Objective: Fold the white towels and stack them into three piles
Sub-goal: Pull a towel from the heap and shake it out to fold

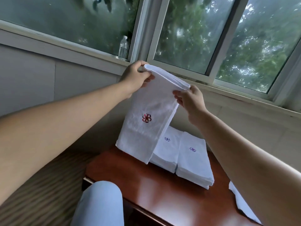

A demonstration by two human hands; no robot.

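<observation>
I hold a white towel (143, 128) with a red flower emblem up in the air, folded over and hanging down above the table. My left hand (136, 75) pinches its upper left corner and my right hand (189, 98) pinches its upper right corner. Behind and below it, two piles of folded white towels lie side by side on the table: a middle pile (167, 152) and a right pile (193, 162), each showing a purple emblem. The hanging towel hides whatever lies to the left of them. A loose white towel (241, 204) lies under my right forearm.
The reddish wooden table (154, 190) stands below a window sill; a clear plastic bottle (123, 47) stands on the sill. My knee in light trousers (101, 204) is at the table's near-left edge. Striped carpet (42, 193) lies to the left.
</observation>
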